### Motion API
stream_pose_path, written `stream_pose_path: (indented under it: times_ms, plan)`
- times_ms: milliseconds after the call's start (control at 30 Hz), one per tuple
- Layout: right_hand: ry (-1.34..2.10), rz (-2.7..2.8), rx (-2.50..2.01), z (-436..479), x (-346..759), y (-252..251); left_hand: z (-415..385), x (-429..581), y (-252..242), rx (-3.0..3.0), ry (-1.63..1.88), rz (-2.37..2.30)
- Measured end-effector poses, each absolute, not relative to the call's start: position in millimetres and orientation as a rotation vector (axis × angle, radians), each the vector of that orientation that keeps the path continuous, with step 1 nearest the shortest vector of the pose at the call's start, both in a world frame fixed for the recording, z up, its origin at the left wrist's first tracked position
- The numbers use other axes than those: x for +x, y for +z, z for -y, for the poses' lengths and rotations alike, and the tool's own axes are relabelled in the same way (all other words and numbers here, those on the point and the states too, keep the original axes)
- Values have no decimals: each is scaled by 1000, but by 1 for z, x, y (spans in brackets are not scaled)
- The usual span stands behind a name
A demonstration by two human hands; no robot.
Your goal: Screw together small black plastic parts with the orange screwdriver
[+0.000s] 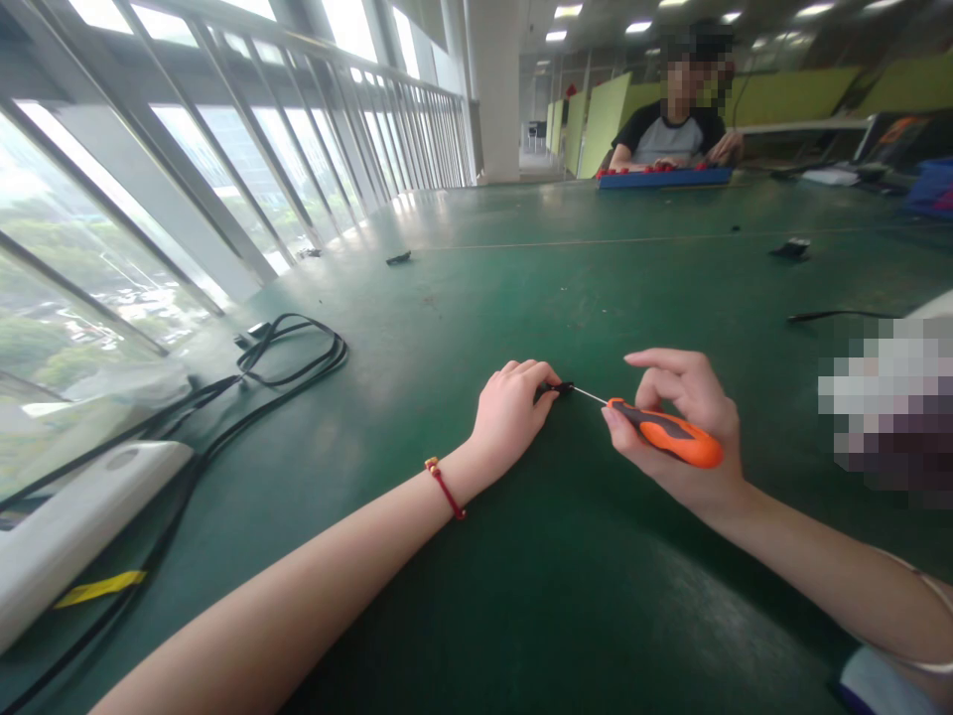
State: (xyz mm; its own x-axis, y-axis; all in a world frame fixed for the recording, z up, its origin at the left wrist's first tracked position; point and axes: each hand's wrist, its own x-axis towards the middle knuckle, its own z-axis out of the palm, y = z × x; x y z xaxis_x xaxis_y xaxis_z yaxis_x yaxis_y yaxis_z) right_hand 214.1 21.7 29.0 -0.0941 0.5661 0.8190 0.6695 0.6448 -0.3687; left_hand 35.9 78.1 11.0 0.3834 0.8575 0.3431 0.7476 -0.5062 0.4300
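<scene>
Near the view's centre, slightly toward 4 o'clock, a small black piece point(567, 387) is sitting at the left hand's point(513, 407) fingertips, low over the green worktop point(462, 288). Left thumb and fingers are pinching it narrowly; exact type too small to tell. At 4 o'clock the right hand point(707, 402) is gripping an orange-and-black screwdriver point(681, 437), index finger standing off the handle, thin shaft pointing toward 10 and meeting the black piece. Container: at 2 o'clock, far edge, a shallow blue tray point(662, 179) is holding small red pieces point(700, 167) that are poking above its rim; count and type unclear, anything lower is hiding behind the front wall. A co-worker point(674, 139) is sitting right behind it, one hand near the red pieces. At 9 o'clock a black cable point(328, 348) is lying looped; at 8 a white casing point(96, 526) is resting with a yellow strip point(100, 589) beside it. At 11, a loose black scrap point(398, 258) is lying apart.
</scene>
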Motion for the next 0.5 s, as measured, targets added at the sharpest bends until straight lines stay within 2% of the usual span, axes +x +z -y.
stream_pose_path:
  times_ms: [300, 500]
  plan:
    - [-103, 1661, -966, -24, 215, 22, -78, 35, 10, 2443, 812, -1437]
    - [-146, 1813, -1023, -20, 212, 29, -79, 35, 11, 2446, 786, -1439]
